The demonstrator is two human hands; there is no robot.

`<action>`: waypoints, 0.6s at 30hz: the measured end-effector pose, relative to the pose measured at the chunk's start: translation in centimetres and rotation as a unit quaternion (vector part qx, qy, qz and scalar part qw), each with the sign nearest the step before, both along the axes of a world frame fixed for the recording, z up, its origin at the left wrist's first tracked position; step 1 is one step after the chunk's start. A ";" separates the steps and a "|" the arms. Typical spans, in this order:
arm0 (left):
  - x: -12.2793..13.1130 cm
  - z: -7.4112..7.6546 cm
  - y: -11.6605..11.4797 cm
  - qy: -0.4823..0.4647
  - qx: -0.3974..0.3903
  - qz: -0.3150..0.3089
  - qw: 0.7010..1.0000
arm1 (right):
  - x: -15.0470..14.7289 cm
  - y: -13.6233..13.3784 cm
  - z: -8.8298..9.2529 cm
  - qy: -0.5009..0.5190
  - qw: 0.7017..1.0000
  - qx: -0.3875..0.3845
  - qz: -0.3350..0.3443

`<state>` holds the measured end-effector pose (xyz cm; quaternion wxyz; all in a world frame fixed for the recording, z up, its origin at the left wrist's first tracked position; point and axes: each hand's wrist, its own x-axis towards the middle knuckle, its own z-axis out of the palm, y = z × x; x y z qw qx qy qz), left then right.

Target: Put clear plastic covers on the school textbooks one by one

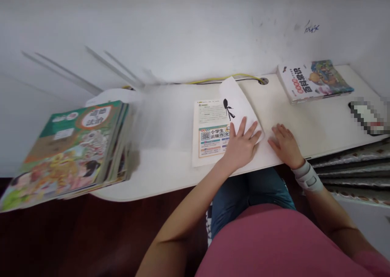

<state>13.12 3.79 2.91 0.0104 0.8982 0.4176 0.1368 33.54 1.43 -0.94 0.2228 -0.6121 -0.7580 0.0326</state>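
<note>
My left hand (242, 147) lies with spread fingers on the lower part of a white sheet with a black drawing (236, 96). The sheet is tilted and its right edge lifts a little. Beneath it, partly covered, is a printed page with a QR code (210, 140). Whether the page belongs to a book, I cannot tell. Just right of the sheet, my right hand (286, 147) rests palm down on the white desk (161, 147), fingers stretched out and holding nothing. A grey band (308, 177) wraps the right wrist.
A tall stack of colourful books (70, 147) stands on the desk's left end. Another stack of books (317, 81) lies at the back right, near a blurred phone-like object (365, 116). Yellow and black cables (219, 79) run along the wall into a desk hole (263, 81).
</note>
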 end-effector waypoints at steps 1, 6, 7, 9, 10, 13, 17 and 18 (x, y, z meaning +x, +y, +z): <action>-0.1 -0.1 -0.1 0.013 -0.004 -0.008 1.000 | 0.3 0.0 -0.2 -0.016 1.000 -0.009 -0.019; 0.0 -0.3 0.0 0.037 -0.011 -0.048 0.998 | 0.5 0.0 -0.8 -0.041 0.998 -0.039 -0.034; 0.2 -0.4 0.1 0.039 -0.012 -0.056 0.998 | 0.5 0.0 -0.8 -0.035 0.998 -0.041 -0.031; 0.6 -0.5 0.2 0.044 -0.015 -0.066 0.997 | 0.6 0.1 -0.7 -0.023 0.998 -0.044 -0.028; 0.9 -0.5 0.2 0.047 -0.017 -0.068 0.996 | 0.7 0.1 -0.7 -0.017 0.998 -0.047 -0.027; 1.6 -0.5 0.3 0.050 -0.027 -0.071 0.996 | 0.9 0.2 -0.4 -0.002 0.998 -0.056 -0.025; 2.5 -0.4 0.3 0.047 -0.039 -0.085 0.994 | 1.1 0.2 -0.2 0.026 0.998 -0.052 -0.028; 2.6 -0.3 0.3 0.047 -0.041 -0.093 0.994 | 1.1 0.2 -0.2 0.033 0.998 -0.047 -0.029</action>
